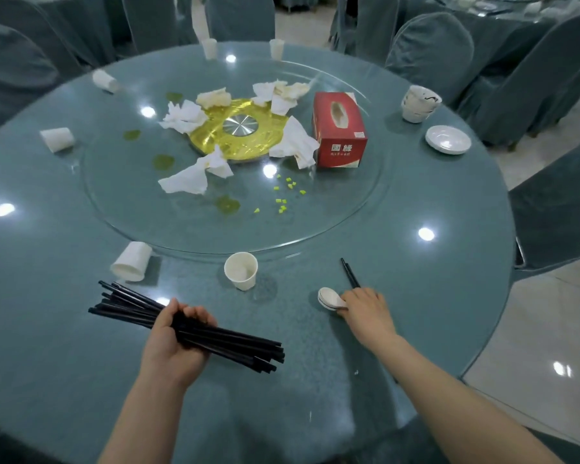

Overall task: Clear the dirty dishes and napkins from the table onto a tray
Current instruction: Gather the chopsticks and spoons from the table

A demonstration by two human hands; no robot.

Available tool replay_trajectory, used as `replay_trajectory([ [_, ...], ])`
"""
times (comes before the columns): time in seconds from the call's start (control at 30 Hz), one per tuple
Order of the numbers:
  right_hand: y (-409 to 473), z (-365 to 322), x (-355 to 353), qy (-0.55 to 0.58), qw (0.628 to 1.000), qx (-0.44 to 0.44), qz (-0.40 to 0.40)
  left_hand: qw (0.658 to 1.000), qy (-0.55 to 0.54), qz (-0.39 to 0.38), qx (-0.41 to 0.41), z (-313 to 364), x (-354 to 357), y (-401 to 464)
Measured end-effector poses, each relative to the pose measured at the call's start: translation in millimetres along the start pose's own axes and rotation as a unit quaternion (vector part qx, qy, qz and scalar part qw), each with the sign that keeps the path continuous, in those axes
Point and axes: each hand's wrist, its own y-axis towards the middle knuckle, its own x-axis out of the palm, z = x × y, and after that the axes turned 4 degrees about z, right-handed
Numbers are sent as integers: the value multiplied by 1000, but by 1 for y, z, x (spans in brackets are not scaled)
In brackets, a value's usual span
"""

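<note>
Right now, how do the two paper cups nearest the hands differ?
The right cup stands upright, mouth up, its inside visible. The left cup lies tipped on its side, mouth towards the table's near edge. The right cup stands just outside the glass turntable; the left cup sits nearer the chopsticks. Both are plain white.

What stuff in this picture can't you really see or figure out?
- Tray: none shows anywhere in the head view.
- White spoon: its handle is hidden under the right hand.
- Loose chopsticks: their near ends vanish behind that hand.
- Stacked bowls: how many there are is too small to count.
- Chopstick bundle in the left hand: overlapping sticks prevent a count.
- Tissue box: its small print is blurred.
</note>
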Motion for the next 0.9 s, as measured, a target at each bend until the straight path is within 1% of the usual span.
replay_trajectory([
  [0.13, -13, -1, -6, 105, 993, 55, -12, 1000, 22, -3, -4, -10, 5, 2],
  [0.23, -27, 9, -12, 169, 978, 118, 18, 999, 35, -3, -10, -16, 9, 4],
  [0.3, -39, 20, -14, 177, 968, 173, 29, 999, 39, -3, -15, -20, 11, 5],
  [0.4, -57, 35, -12, 170, 957, 236, 1, 999, 41, -5, -25, -22, 11, 6],
  [0.5, -74, 38, -2, 184, 946, 264, -32, 998, 45, -9, -34, -20, 8, 6],
  [0.67, -92, 20, 9, 223, 916, 334, -19, 997, 56, -24, -46, -14, 4, 3],
  [0.8, -99, 8, 6, 228, 901, 368, -24, 996, 68, -35, -48, -9, 1, -4],
  [0.9, -106, 0, 3, 227, 897, 378, -34, 994, 81, -42, -58, -6, -1, -11],
])
